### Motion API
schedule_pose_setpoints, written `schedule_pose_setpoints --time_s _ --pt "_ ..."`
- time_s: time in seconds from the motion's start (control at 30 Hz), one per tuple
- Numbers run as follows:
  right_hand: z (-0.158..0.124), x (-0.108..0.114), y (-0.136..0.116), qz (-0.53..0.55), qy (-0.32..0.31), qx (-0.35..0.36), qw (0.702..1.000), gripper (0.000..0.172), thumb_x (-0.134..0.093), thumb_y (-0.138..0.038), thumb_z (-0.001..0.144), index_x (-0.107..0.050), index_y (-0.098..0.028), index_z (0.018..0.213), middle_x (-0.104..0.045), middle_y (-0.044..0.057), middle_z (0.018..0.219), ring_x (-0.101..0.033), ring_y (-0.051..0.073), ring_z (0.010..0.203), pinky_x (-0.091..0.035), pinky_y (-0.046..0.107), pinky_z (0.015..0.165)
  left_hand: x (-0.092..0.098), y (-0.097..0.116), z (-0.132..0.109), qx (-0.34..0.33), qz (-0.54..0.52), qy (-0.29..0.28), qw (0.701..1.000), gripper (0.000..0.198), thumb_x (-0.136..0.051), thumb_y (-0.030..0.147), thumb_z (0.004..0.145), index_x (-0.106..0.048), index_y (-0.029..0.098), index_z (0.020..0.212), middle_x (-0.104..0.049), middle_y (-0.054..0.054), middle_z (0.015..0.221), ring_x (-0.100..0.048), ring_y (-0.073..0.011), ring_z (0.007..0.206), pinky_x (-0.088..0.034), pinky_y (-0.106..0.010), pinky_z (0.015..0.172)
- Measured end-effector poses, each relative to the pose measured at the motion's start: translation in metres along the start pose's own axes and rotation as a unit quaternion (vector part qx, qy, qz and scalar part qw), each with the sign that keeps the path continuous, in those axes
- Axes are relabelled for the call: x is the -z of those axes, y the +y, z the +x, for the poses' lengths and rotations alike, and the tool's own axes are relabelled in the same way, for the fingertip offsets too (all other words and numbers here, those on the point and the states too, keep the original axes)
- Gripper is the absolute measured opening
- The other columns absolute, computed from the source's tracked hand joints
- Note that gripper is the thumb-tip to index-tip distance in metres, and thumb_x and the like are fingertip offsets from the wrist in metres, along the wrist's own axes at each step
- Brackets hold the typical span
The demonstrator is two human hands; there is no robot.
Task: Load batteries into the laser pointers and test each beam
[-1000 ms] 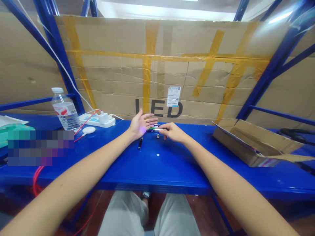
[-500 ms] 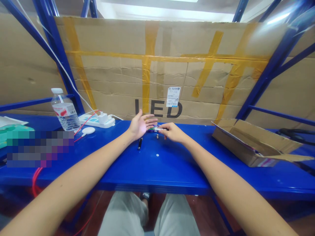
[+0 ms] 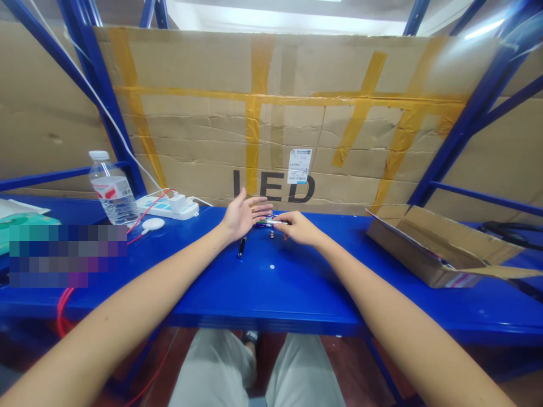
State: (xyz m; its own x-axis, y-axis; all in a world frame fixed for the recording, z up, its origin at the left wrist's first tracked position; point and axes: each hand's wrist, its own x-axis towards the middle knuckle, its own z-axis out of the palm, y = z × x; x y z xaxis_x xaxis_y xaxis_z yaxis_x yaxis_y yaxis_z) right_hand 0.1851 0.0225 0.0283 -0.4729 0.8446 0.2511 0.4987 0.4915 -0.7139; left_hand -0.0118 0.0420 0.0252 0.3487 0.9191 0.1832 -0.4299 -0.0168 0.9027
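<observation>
My right hand (image 3: 298,227) pinches a slim silver pen (image 3: 266,223) between thumb and fingers, just above the blue table. A bit of green shows along the pen, and it points left toward my other hand. My left hand (image 3: 241,217) is held palm up with fingers spread, and nothing rests in the palm. Its fingertips come close to the pen's left end; whether they touch, I cannot tell. Below the left hand lies a short black tube (image 3: 241,247), like a pen barrel. A tiny metallic piece (image 3: 272,234) sits under the pen.
An open cardboard box (image 3: 424,254) stands on the right of the blue table (image 3: 271,299). At the left are a water bottle (image 3: 112,189), a white power strip (image 3: 186,211), a white round charger (image 3: 153,225) and a red cable (image 3: 63,311). Large cardboard (image 3: 190,130) backs the table.
</observation>
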Motion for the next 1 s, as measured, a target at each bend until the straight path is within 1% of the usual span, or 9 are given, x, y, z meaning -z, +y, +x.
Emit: schedule_pose_setpoints --time_s 0.13,0.3,0.47,0.63,0.83,1.0 --pt "0.0009 -0.001 0.0014 0.003 0.001 0.0 1.0 0.023 -0.056 -0.026 0.087 -0.073 -0.011 0.095 -0.06 -0.001 0.061 -0.051 0.012 0.05 -0.04 0.025 0.053 0.0005 -0.0004 0.0002 0.0 -0.006 -0.006 1.0 0.071 -0.032 0.071 0.091 -0.066 0.012 0.11 -0.07 -0.021 0.116 -0.064 -0.0315 0.111 -0.048 -0.043 0.098" --pt "0.0 -0.0009 0.0001 0.016 0.0 0.009 1.0 0.024 -0.056 -0.032 0.086 -0.07 -0.013 0.087 -0.061 0.0 0.061 -0.052 0.012 0.05 -0.04 0.026 0.053 0.0 -0.0003 0.0002 0.003 -0.006 -0.006 1.0 0.071 -0.032 0.071 0.092 -0.065 0.011 0.113 -0.07 -0.021 0.115 -0.065 -0.0315 0.111 -0.049 -0.042 0.096" --pt "-0.0019 0.0023 -0.0045 0.022 0.046 0.008 0.999 0.021 -0.055 -0.03 0.083 -0.069 -0.014 0.078 -0.055 -0.002 0.053 -0.048 0.012 0.049 -0.038 0.026 0.053 -0.0002 -0.0004 0.0001 0.004 -0.002 -0.003 1.0 0.073 -0.032 0.071 0.091 -0.064 0.011 0.117 -0.07 -0.022 0.115 -0.064 -0.0331 0.113 -0.05 -0.045 0.095" --pt "-0.0007 0.0042 -0.0043 0.027 0.064 -0.002 0.998 0.023 -0.056 -0.03 0.081 -0.071 -0.013 0.08 -0.054 -0.002 0.052 -0.048 0.012 0.049 -0.038 0.027 0.054 0.0017 -0.0014 0.0008 0.004 0.002 -0.007 1.0 0.072 -0.032 0.071 0.091 -0.065 0.011 0.113 -0.069 -0.022 0.117 -0.063 -0.0334 0.115 -0.049 -0.044 0.096" --pt "0.0004 0.0044 -0.0016 0.024 0.074 0.008 0.997 0.022 -0.056 -0.029 0.077 -0.071 -0.013 0.079 -0.055 -0.002 0.054 -0.048 0.013 0.053 -0.038 0.027 0.056 0.0021 -0.0019 0.0011 0.003 0.0 -0.014 1.0 0.07 -0.033 0.07 0.091 -0.066 0.011 0.11 -0.07 -0.021 0.116 -0.065 -0.0331 0.111 -0.049 -0.044 0.095" --pt "0.0012 0.0046 0.0006 0.024 0.067 0.015 0.997 0.023 -0.056 -0.03 0.077 -0.072 -0.013 0.078 -0.055 -0.001 0.055 -0.048 0.013 0.056 -0.037 0.027 0.058 0.002 -0.0019 0.0012 0.005 0.0 -0.013 1.0 0.07 -0.033 0.069 0.092 -0.066 0.01 0.111 -0.07 -0.022 0.116 -0.065 -0.0335 0.111 -0.049 -0.044 0.096"
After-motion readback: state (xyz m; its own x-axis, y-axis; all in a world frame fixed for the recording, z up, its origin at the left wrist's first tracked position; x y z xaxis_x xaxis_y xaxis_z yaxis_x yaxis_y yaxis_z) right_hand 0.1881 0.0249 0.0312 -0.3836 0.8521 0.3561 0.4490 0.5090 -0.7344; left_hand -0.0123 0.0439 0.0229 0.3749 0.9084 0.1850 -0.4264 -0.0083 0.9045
